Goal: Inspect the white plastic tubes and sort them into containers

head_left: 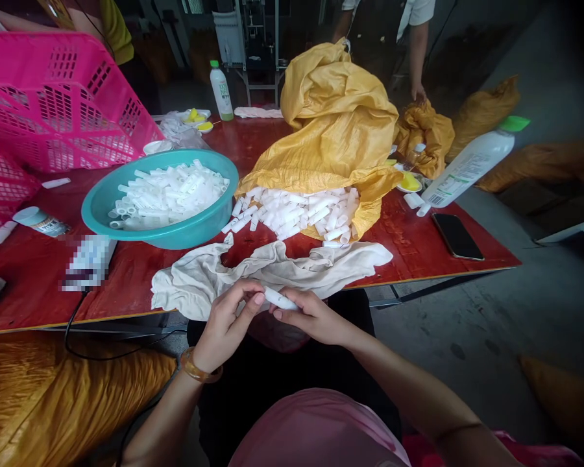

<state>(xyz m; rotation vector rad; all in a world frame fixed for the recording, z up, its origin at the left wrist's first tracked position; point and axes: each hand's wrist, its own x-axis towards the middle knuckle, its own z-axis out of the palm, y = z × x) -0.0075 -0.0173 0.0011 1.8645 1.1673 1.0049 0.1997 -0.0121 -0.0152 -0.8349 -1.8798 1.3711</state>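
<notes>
Between my two hands, over my lap at the table's front edge, is a short white plastic tube (pixel 279 298) with a small dark mark on it. My left hand (pixel 233 312) pinches its left end with thumb and fingers. Its right end is gripped by my right hand (pixel 311 316). Just beyond lies a crumpled off-white cloth (pixel 199 275). Behind the cloth, many similar white tubes (pixel 292 211) spill from the mouth of a yellow woven sack (pixel 321 143). A teal basin (pixel 163 237) to the left is heaped with more white tubes (pixel 175 191).
Pink plastic crates (pixel 78 97) stand at the left of the red table (pixel 253 136). A phone (pixel 457 237) and a leaning white bottle (pixel 472 165) are at the right. Another bottle (pixel 221 94) stands farther back. Across the table, a person's hand (pixel 418 92) touches another sack (pixel 425 136).
</notes>
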